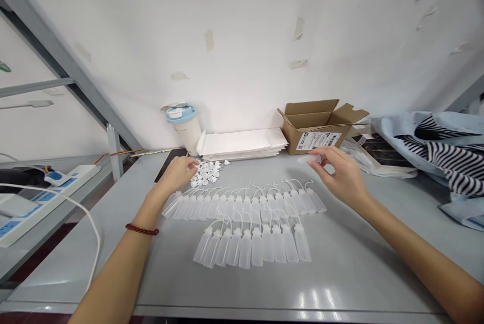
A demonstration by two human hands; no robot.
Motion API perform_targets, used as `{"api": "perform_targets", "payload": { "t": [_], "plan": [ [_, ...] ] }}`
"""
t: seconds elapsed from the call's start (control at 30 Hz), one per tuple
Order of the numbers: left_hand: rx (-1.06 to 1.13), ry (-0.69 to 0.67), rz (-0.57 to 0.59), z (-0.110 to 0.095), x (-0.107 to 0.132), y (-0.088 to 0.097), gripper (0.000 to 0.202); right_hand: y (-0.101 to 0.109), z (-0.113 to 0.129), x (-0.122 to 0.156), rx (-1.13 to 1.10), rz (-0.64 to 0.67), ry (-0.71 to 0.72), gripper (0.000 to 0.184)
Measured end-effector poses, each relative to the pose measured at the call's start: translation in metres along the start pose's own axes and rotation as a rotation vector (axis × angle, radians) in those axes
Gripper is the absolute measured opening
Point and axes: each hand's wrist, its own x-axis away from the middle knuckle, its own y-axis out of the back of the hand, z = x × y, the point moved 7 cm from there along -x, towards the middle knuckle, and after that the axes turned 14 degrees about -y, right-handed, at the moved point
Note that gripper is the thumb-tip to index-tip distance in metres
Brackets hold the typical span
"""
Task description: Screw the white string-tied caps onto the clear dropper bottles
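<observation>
My right hand (338,171) pinches a small translucent plastic bottle (303,160) between thumb and fingertips, above the table in front of the cardboard box. At the left edge of a pile of small white caps (205,174) is my left hand (177,171), its fingertips drawn together. Whether a cap is between them cannot be made out. Two rows of translucent plastic bottles with thin white bent tubes at their tops lie side by side on the table. The back row (244,209) is longer than the front row (245,249).
Along the wall stand a cup with a blue lid (184,117), a stack of white sheets or envelopes (244,145) and an open cardboard box (315,127). A dark flat object (168,162) lies beside the cup. Clothing (434,147) is heaped right; a power strip (49,203) sits left.
</observation>
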Motion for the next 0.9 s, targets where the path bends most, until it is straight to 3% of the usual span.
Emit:
{"api": "perform_targets", "payload": {
  "t": [0.2, 0.5, 0.9],
  "plan": [
    [-0.028, -0.026, -0.015, 0.002, -0.005, -0.007, 0.033, 0.001, -0.007, -0.001, -0.061, 0.028, -0.070, 0.009],
    [-0.030, -0.043, -0.058, -0.006, -0.007, -0.009, 0.026, 0.004, -0.004, -0.001, -0.058, 0.006, -0.045, 0.008],
    [0.030, 0.023, -0.207, -0.025, 0.017, 0.048, 0.027, 0.009, -0.003, -0.002, -0.054, -0.008, -0.030, 0.010]
  ]
}}
